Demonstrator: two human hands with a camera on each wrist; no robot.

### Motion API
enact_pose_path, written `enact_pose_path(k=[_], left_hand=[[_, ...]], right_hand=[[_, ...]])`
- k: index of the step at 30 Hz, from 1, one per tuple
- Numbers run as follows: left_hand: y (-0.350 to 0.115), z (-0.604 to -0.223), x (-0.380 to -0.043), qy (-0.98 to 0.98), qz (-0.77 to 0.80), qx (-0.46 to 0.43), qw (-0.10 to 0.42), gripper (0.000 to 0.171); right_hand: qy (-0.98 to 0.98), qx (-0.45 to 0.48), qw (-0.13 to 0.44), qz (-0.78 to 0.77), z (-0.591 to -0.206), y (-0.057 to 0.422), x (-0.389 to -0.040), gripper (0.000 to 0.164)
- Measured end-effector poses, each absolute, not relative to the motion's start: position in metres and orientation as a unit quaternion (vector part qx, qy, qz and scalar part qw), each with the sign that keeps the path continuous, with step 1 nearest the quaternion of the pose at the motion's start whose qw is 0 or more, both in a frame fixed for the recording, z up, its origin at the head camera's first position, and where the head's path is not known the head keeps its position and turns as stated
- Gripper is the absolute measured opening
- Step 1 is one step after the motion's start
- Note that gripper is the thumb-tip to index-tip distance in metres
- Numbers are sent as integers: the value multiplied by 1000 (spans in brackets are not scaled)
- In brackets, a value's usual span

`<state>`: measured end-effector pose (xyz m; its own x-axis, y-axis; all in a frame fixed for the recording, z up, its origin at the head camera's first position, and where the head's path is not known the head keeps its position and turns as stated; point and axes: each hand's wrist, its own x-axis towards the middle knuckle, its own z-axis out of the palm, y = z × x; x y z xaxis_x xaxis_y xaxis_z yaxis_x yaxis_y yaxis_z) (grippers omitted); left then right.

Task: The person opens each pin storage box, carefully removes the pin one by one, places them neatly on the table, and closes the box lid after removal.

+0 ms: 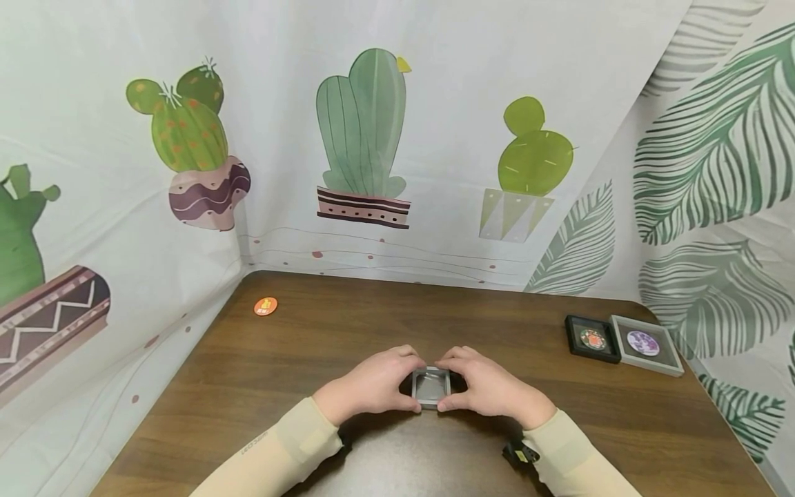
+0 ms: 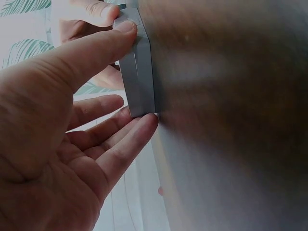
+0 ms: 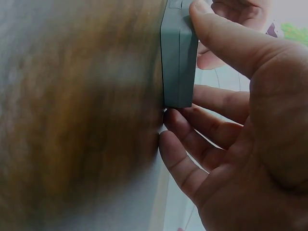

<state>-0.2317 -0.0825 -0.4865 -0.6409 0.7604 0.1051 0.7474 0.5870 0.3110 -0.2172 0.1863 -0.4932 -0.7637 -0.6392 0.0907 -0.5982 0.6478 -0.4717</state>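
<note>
Frame (image 1: 431, 388), gray and square, sits left of the black case (image 1: 593, 355) and nearer the person. The left hand (image 1: 381, 384) and right hand (image 1: 487, 386) pinch its opposite sides between thumb and fingers; even pressure from both thumbs should best prevent tilting.

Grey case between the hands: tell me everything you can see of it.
The case is small and square, with a grey rim, plastic-looking, around a see-through window. A seam runs along its sides; it looks closed, and nothing distinct shows inside. It appears to lie flat on the table. The left hand and right hand hold it from either side, thumbs at its near edge, fingers at the far.
</note>
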Motion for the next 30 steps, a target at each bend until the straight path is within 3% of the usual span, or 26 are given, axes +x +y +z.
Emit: enact_pose_path(k=[30], left_hand=[[-81, -487, -231, 892, 162, 422, 15, 63]], right_hand=[[906, -341, 42, -246, -491, 186, -217, 68]])
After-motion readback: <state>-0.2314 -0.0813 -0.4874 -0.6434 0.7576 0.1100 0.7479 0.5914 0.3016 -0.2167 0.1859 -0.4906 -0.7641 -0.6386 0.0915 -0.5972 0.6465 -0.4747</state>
